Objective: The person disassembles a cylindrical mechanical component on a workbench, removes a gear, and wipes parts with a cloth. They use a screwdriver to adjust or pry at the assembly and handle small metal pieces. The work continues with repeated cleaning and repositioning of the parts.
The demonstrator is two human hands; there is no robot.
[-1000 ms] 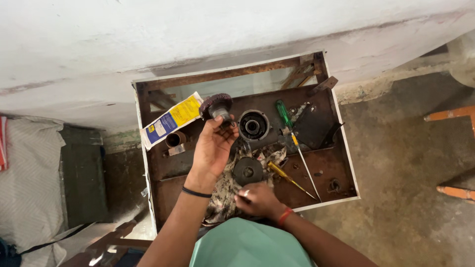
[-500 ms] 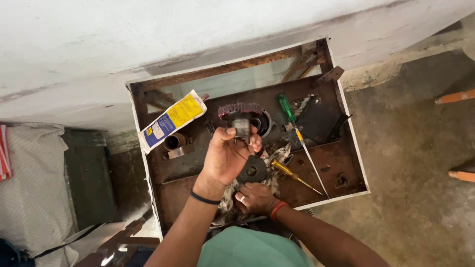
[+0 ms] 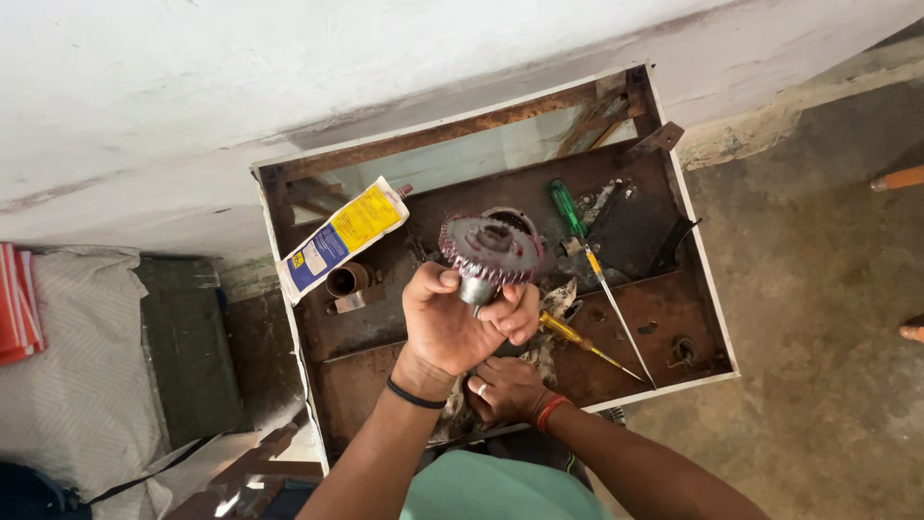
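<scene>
Above the rusty tray (image 3: 674,318), clear of its white rim, the left hand (image 3: 452,323) grips a finned rotor (image 3: 489,248); the right hand (image 3: 505,388) closes around rags (image 3: 544,351) near the front edge.

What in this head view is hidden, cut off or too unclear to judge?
- Lower end of the finned rotor part: covered by the left hand.
- Whatever the right hand rests on: hidden under both hands.
- Orange object: cut off by the right frame edge.
- Round opening behind the rotor: mostly blocked by it.
</scene>
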